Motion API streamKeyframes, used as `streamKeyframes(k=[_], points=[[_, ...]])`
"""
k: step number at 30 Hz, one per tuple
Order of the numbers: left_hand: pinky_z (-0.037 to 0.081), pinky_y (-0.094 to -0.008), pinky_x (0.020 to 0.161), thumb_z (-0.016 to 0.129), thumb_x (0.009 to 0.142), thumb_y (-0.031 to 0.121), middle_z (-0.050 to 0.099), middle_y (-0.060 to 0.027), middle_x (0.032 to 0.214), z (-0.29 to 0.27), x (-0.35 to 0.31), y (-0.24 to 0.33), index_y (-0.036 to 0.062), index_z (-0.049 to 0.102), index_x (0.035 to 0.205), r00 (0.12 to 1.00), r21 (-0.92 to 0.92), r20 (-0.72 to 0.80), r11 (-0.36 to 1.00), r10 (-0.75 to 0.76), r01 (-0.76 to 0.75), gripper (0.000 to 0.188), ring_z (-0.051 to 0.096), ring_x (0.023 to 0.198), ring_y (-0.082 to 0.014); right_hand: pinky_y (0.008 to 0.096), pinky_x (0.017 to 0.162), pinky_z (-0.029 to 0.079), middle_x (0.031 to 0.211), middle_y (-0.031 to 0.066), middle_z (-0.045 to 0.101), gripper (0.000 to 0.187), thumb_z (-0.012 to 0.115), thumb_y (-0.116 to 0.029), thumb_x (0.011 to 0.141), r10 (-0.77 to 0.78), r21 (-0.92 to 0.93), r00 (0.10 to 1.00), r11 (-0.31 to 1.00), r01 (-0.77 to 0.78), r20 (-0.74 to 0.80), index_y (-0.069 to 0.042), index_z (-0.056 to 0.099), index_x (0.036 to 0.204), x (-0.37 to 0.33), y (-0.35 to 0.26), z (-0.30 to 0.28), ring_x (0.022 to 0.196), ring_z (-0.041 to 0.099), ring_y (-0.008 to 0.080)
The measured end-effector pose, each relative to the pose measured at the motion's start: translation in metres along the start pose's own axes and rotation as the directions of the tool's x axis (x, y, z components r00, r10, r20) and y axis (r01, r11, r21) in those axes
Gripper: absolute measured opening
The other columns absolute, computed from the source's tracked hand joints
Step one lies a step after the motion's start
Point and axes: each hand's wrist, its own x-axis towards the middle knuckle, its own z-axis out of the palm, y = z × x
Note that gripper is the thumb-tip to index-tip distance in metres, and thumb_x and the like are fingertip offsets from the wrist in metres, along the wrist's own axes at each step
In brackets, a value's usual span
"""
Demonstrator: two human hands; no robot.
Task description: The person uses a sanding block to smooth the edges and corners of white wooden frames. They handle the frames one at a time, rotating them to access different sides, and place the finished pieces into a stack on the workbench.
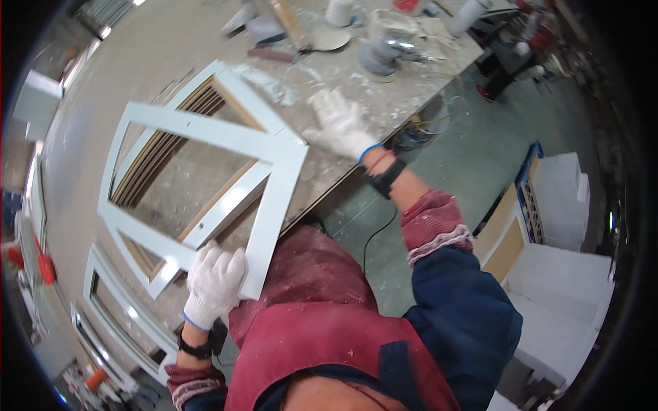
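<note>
On the head view, which is the only feed I've got, I'm looking down at a pale blue-white top frame on the bench. It lies skewed across a stack of similar frames underneath, so brown inner edges show through its openings, and its near corner reaches the bench edge by the red apron.

The left hand, in a white knit glove, has its fingers bunched together and curled over the near end of that top frame. Can't make out where the thumb sits. The right hand, also gloved, is flat-ish with the fingers stretched out and a bit spread, holding nothing. It's just beside the frame's right corner, over the bench edge, and I honestly can't tell if the palm's touching down.

Past the right hand there's a grey sander, with a white cup farther back. Down at the left, another pale frame lies near the stack. Someone else, a co-worker, is way off at upper right.
</note>
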Motion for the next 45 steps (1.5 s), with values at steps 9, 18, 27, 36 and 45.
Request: streamKeyframes(k=[9, 18, 27, 36, 45], points=[[0.046, -0.0438, 0.084, 0.069, 0.066, 0.021, 0.054, -0.0100, 0.069, 0.009, -0.005, 0.002, 0.0028, 0.059, 0.093, 0.998, 0.027, -0.065, 1.000, 0.003, -0.001, 0.034, 0.055, 0.072, -0.0315, 0.0481, 0.105, 0.031, 0.146, 0.0199, 0.038, 0.086, 0.057, -0.062, 0.081, -0.128, 0.010, 0.990, 0.992, 0.129, -0.051, -0.002, 0.040, 0.140, -0.066, -0.018, -0.031, 0.135, 0.034, 0.0363], [0.045, -0.0426, 0.079, 0.071, 0.065, 0.030, 0.053, -0.0106, 0.069, 0.007, -0.006, 0.002, 0.0054, 0.056, 0.085, 1.000, 0.028, -0.010, 0.999, -0.029, 0.029, 0.034, 0.054, 0.071, -0.0325, 0.0468, 0.100, 0.036, 0.140, 0.0206, 0.044, 0.092, 0.063, -0.065, 0.074, -0.313, 0.068, 0.947, 0.946, 0.318, -0.074, -0.001, 0.043, 0.137, -0.084, -0.015, -0.025, 0.132, 0.039, 0.0366], [0.044, -0.0418, 0.074, 0.069, 0.067, 0.025, 0.051, -0.0095, 0.064, 0.008, -0.004, 0.006, 0.0060, 0.054, 0.079, 0.987, 0.013, -0.156, 1.000, 0.025, -0.023, 0.027, 0.053, 0.066, -0.0317, 0.0428, 0.094, 0.041, 0.135, 0.0197, 0.047, 0.088, 0.070, -0.056, 0.071, -0.335, 0.060, 0.940, 0.939, 0.338, -0.058, 0.001, 0.046, 0.133, -0.083, -0.023, -0.040, 0.128, 0.042, 0.0331], [0.044, -0.0424, 0.076, 0.070, 0.067, 0.026, 0.052, -0.0098, 0.067, 0.005, -0.005, 0.008, 0.0063, 0.055, 0.084, 0.999, 0.011, -0.044, 0.999, -0.030, 0.031, 0.030, 0.054, 0.069, -0.0319, 0.0365, 0.078, 0.049, 0.110, 0.0064, 0.059, 0.051, 0.068, -0.022, 0.074, -0.501, -0.012, 0.827, 0.857, 0.516, -0.254, -0.007, 0.055, 0.122, -0.111, -0.029, -0.025, 0.102, 0.058, 0.0243], [0.045, -0.0430, 0.080, 0.069, 0.068, 0.024, 0.053, -0.0099, 0.069, 0.005, -0.003, 0.011, 0.0056, 0.057, 0.087, 0.997, 0.034, -0.069, 0.999, -0.021, 0.023, 0.029, 0.055, 0.072, -0.0321, 0.0457, 0.067, 0.052, 0.083, 0.0149, 0.061, 0.041, 0.059, -0.009, 0.080, -0.275, 0.217, 0.941, 0.924, 0.315, -0.195, -0.009, 0.055, 0.121, -0.106, -0.019, -0.024, 0.082, 0.063, 0.0358]])
